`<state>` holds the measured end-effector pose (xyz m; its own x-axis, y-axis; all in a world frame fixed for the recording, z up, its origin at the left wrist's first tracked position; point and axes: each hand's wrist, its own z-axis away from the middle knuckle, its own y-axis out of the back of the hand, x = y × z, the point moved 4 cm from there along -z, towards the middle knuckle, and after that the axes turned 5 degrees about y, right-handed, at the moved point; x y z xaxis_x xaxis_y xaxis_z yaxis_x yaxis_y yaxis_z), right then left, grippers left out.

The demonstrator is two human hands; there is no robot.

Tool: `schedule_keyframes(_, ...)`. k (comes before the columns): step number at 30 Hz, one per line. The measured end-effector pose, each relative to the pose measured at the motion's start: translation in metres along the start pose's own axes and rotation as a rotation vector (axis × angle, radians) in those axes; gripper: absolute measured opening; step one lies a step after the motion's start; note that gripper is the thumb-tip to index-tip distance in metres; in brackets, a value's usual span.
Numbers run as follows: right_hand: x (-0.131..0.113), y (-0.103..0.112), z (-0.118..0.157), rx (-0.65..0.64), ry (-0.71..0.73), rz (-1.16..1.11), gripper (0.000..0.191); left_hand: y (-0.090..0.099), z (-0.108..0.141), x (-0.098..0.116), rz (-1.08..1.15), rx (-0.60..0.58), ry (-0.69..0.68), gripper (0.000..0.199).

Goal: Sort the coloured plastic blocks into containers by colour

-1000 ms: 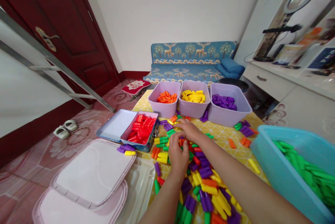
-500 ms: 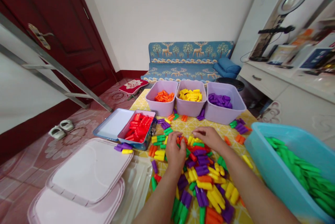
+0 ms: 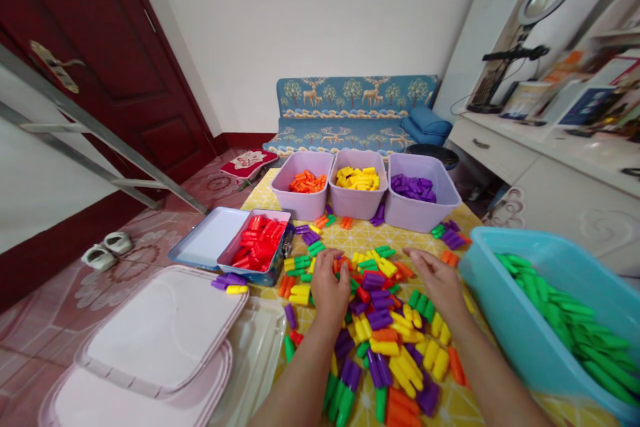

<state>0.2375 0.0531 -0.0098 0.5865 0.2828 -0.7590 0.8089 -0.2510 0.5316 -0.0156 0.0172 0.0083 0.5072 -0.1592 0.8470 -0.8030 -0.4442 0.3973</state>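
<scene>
The left hand (image 3: pixel 330 295) sits curled over a heap of plastic blocks (image 3: pixel 380 319) on a yellow mat (image 3: pixel 373 235) (fingers down, maybe on a block, hard to tell from here). The right hand (image 3: pixel 435 282) is open, fingers spread, at the heap's right edge, near a blue tub (image 3: pixel 500 307). Blocks look light, stiff, prob. slippery; easiest to pinch across the narrow middle w/ fingertips, one or two at a time.

Loose plastic building blocks (image 3: pixel 377 330), short capped sticks in purple, yellow, orange, green and red, lying jumbled in 1 heap, some side by side, on yellow patterned mat (image 3: pixel 365 237).
</scene>
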Motion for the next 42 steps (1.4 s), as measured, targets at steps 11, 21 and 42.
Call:
schedule_keyframes(11,0.022,0.001,-0.014,0.159,-0.104,0.446,0.066,0.000,0.000,0.002,-0.023,-0.020,0.000,0.017)
schedule_keyframes(21,-0.063,-0.043,0.004,-0.259,-0.156,-0.361,0.060,-0.005,0.002,0.003,-0.127,-0.122,-0.014,0.023)
schedule_keyframes(42,-0.072,-0.032,0.072,-0.291,0.409,0.475,0.065,-0.004,0.002,0.007,-0.160,-0.112,-0.056,0.014)
